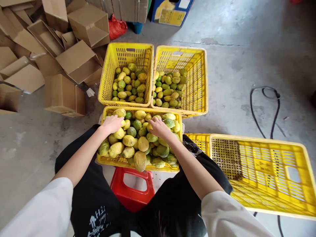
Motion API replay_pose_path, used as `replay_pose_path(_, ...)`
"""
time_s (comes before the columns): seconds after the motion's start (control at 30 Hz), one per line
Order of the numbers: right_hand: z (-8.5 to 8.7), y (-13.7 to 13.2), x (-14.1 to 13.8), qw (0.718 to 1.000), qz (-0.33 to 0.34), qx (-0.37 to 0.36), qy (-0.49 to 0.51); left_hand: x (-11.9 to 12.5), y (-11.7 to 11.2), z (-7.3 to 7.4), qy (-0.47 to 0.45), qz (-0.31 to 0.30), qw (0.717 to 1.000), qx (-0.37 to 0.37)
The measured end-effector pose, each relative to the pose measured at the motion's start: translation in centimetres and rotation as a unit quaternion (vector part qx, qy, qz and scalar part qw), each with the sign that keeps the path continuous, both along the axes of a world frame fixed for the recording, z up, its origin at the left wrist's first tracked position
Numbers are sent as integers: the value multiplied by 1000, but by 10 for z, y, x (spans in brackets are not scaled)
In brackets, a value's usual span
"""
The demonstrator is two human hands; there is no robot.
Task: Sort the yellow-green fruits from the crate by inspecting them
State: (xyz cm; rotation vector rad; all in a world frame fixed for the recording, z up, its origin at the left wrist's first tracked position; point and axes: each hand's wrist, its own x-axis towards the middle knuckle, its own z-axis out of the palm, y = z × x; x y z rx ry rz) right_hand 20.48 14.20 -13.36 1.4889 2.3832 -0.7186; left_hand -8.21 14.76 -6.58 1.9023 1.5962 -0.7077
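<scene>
A yellow crate (pixel 116 161) heaped with yellow and green fruit (pixel 128 141) stands between my knees. My left hand (pixel 112 124) lies on the fruit at the crate's far left, fingers curled over a yellow fruit (pixel 122 122). My right hand (pixel 158 126) rests on the fruit near the crate's far middle, fingers bent down around a fruit I can barely see. Two more yellow crates stand beyond: the left crate (pixel 108 70) and the right crate (pixel 199 82), each partly filled with fruit.
An empty yellow crate (pixel 266 171) lies tilted at my right. A red stool (pixel 132 192) is under me. Cardboard boxes (pixel 74 59) are piled at the back left. A black cable (pixel 269 108) loops on the concrete floor at the right.
</scene>
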Motion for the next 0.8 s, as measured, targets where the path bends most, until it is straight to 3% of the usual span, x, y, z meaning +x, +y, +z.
replay_pose_path(0.13, 4, 2, -10, 998, -16, -42, -51, -2, -5, -8, -15, -6, 1000, 26)
replay_pose_path(0.37, 1, 2, -18, 997, -33, -32, -58, 2, -11, -16, -38, 29, 999, 18)
replay_pose_path(0.73, 24, 4, -25, 992, -100, -55, -60, 13, -14, -14, -11, 38, 999, 37)
replay_pose_path(0.8, 24, 5, -26, 989, -135, -53, -38, 15, -10, -11, -37, 75, 995, 48)
